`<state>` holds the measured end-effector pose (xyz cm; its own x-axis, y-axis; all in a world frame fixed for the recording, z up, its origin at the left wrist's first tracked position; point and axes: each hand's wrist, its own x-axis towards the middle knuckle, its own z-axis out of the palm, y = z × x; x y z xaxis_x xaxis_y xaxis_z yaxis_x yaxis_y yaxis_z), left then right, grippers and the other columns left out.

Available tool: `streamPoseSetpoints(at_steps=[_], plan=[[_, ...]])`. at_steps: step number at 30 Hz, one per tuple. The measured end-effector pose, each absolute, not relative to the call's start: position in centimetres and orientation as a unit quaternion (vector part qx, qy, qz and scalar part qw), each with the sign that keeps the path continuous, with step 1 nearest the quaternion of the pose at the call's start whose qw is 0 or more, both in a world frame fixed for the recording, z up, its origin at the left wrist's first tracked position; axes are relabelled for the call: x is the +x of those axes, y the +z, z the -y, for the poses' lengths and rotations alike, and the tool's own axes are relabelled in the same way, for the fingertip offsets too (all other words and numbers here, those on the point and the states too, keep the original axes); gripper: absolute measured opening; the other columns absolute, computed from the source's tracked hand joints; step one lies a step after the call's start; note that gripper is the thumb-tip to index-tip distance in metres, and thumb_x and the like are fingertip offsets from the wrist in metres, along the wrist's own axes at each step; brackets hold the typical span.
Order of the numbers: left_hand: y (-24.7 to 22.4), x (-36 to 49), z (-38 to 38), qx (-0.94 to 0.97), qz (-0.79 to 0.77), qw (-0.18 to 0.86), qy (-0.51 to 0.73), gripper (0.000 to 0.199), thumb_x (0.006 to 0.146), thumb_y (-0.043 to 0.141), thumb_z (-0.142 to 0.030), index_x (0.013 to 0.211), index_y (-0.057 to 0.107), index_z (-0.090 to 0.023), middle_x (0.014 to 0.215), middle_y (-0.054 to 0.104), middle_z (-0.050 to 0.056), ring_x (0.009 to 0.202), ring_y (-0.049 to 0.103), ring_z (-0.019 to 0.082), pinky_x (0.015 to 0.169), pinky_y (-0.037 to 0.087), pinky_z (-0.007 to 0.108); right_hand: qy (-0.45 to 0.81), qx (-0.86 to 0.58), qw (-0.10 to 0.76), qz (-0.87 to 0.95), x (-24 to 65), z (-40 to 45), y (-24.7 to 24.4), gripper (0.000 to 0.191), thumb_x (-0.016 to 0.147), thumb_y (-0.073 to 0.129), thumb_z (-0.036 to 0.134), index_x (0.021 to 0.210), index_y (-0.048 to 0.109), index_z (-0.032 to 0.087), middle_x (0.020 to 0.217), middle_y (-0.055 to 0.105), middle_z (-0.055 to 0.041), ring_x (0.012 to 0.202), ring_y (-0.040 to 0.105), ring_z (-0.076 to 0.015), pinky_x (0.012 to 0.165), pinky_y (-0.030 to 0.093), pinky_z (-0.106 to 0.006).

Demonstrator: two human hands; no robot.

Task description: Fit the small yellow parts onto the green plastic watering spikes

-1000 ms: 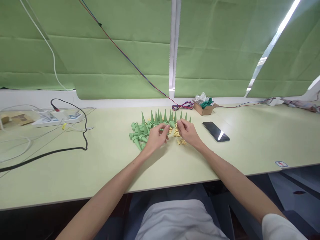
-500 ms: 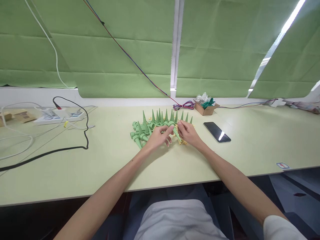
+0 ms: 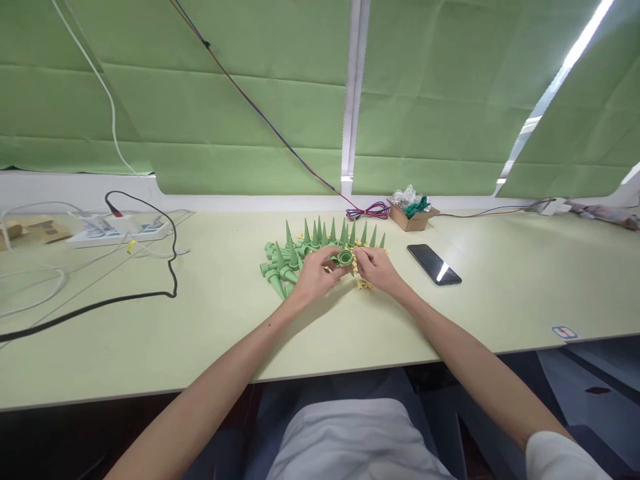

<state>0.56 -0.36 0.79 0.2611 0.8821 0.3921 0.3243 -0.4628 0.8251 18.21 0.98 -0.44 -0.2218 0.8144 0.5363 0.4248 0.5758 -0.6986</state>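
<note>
My left hand (image 3: 320, 275) grips a green plastic spike (image 3: 345, 257) between thumb and fingers, its round hollow end turned up toward me. Close beside that end, my right hand (image 3: 376, 265) is closed in a pinch; what it holds, if anything, is too small to make out. Behind both hands, several green spikes (image 3: 307, 229) stand upright in a row, points up. More spikes (image 3: 274, 283) lie in a heap left of my left hand. Small yellow plastic pieces (image 3: 365, 284) are scattered under and around my right hand, partly hidden by it.
A black phone (image 3: 434, 265) lies right of my right hand. Behind it stands a small cardboard box (image 3: 413, 219) with clear plastic and green material, beside coiled red-blue wire (image 3: 369, 211). At left are a white power strip (image 3: 120, 233) and a black cable (image 3: 174, 267).
My left hand has turned the spike: its point faced down toward me before, and its hollow end faces me now. My right hand stays pinched in nearly the same place.
</note>
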Motion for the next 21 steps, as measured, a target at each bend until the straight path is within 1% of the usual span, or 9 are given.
streamPoseSetpoints(at_steps=[3, 7, 10, 12, 14, 15, 17, 19, 21], plan=[[0.80, 0.69, 0.28, 0.735, -0.412, 0.295, 0.451, 0.033, 0.076, 0.070, -0.039, 0.099, 0.063, -0.017, 0.091, 0.066, 0.005, 0.057, 0.057, 0.011, 0.048, 0.044, 0.022, 0.207, -0.409, 0.473, 0.752, 18.09, -0.92, -0.43, 0.046, 0.098, 0.036, 0.039, 0.056, 0.038, 0.021, 0.048, 0.043, 0.0026, 0.049, 0.040, -0.0114, 0.053, 0.031, -0.027], [0.79, 0.81, 0.23, 0.735, -0.425, 0.300, 0.434, 0.030, 0.079, 0.066, -0.038, 0.101, 0.060, -0.018, 0.094, 0.064, 0.004, 0.052, 0.056, 0.010, 0.042, 0.042, 0.022, 0.205, -0.404, 0.479, 0.752, 17.91, -0.78, -0.38, 0.045, 0.100, 0.036, 0.042, 0.060, 0.038, 0.021, 0.049, 0.042, 0.0029, 0.050, 0.039, -0.0121, 0.053, 0.030, -0.027], [0.62, 0.83, 0.12, 0.719, -0.428, 0.328, 0.439, 0.030, 0.080, 0.066, -0.039, 0.101, 0.056, -0.019, 0.095, 0.062, 0.004, 0.050, 0.058, 0.010, 0.038, 0.042, 0.021, 0.206, -0.403, 0.486, 0.748, 17.87, -0.67, -0.30, 0.044, 0.100, 0.037, 0.044, 0.062, 0.039, 0.021, 0.052, 0.043, 0.0026, 0.051, 0.040, -0.0124, 0.054, 0.031, -0.027], [0.47, 0.81, -0.05, 0.702, -0.426, 0.357, 0.445, 0.029, 0.081, 0.065, -0.040, 0.097, 0.053, -0.019, 0.097, 0.061, 0.005, 0.049, 0.059, 0.010, 0.037, 0.043, 0.023, 0.209, -0.402, 0.493, 0.743, 17.90, -0.62, -0.22, 0.045, 0.100, 0.037, 0.046, 0.063, 0.040, 0.021, 0.053, 0.045, 0.0025, 0.051, 0.042, -0.0123, 0.055, 0.033, -0.027], [0.41, 0.80, -0.27, 0.683, -0.420, 0.396, 0.448, 0.027, 0.085, 0.061, -0.043, 0.092, 0.053, -0.018, 0.093, 0.062, 0.005, 0.049, 0.059, 0.011, 0.038, 0.046, 0.025, 0.212, -0.398, 0.499, 0.740, 17.93, -0.58, -0.14, 0.045, 0.100, 0.037, 0.048, 0.064, 0.040, 0.021, 0.054, 0.046, 0.0025, 0.051, 0.043, -0.0122, 0.055, 0.034, -0.027], [0.44, 0.81, -0.36, 0.670, -0.416, 0.421, 0.448, 0.029, 0.087, 0.058, -0.046, 0.087, 0.053, -0.017, 0.090, 0.063, 0.006, 0.049, 0.060, 0.012, 0.039, 0.048, 0.026, 0.213, -0.396, 0.502, 0.739, 17.94, -0.56, -0.11, 0.045, 0.100, 0.037, 0.049, 0.064, 0.041, 0.021, 0.055, 0.046, 0.0025, 0.052, 0.043, -0.0122, 0.056, 0.035, -0.027], [0.62, 0.85, -0.47, 0.636, -0.410, 0.475, 0.448, 0.040, 0.090, 0.051, -0.053, 0.078, 0.054, -0.015, 0.081, 0.064, 0.007, 0.050, 0.060, 0.014, 0.041, 0.050, 0.028, 0.215, -0.391, 0.503, 0.740, 17.95, -0.54, -0.05, 0.045, 0.100, 0.038, 0.050, 0.065, 0.042, 0.021, 0.056, 0.047, 0.0025, 0.052, 0.044, -0.0122, 0.056, 0.035, -0.027], [0.94, 0.90, -0.41, 0.602, -0.406, 0.523, 0.446, 0.050, 0.088, 0.050, -0.062, 0.071, 0.054, -0.014, 0.076, 0.064, 0.009, 0.050, 0.060, 0.016, 0.042, 0.049, 0.029, 0.222, -0.386, 0.498, 0.744, 17.95, -0.54, -0.03, 0.045, 0.099, 0.039, 0.051, 0.066, 0.043, 0.021, 0.057, 0.048, 0.0023, 0.053, 0.044, -0.0121, 0.056, 0.035, -0.027], [1.28, 0.94, -0.22, 0.584, -0.400, 0.554, 0.437, 0.055, 0.085, 0.053, -0.066, 0.069, 0.053, -0.014, 0.075, 0.066, 0.011, 0.051, 0.060, 0.015, 0.043, 0.049, 0.029, 0.230, -0.383, 0.490, 0.749, 17.94, -0.55, -0.05, 0.045, 0.099, 0.039, 0.052, 0.066, 0.044, 0.021, 0.058, 0.049, 0.0022, 0.053, 0.044, -0.0119, 0.056, 0.035, -0.026]])
